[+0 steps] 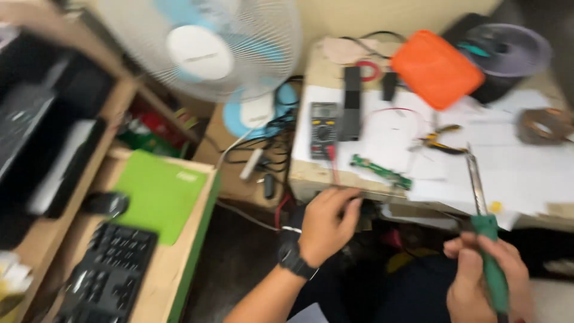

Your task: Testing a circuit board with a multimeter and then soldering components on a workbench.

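My right hand (487, 278) grips the green handle of a soldering iron (481, 206); its metal tip points up over the white paper on the workbench. My left hand (326, 224), with a black watch on the wrist, is curled at the bench's front edge and seems to pinch thin wires; motion blur hides the exact hold. A long green circuit board (381, 171) lies on the paper just above that hand. A multimeter (323, 128) sits to the board's upper left.
Yellow-handled pliers (442, 140), an orange lid (436, 67), a dark spool (508, 51) and a solder roll (544, 124) sit on the bench. A white fan (206, 45) stands at left. A black keyboard (110, 275), mouse (107, 203) and green pad (158, 191) lie on the side desk.
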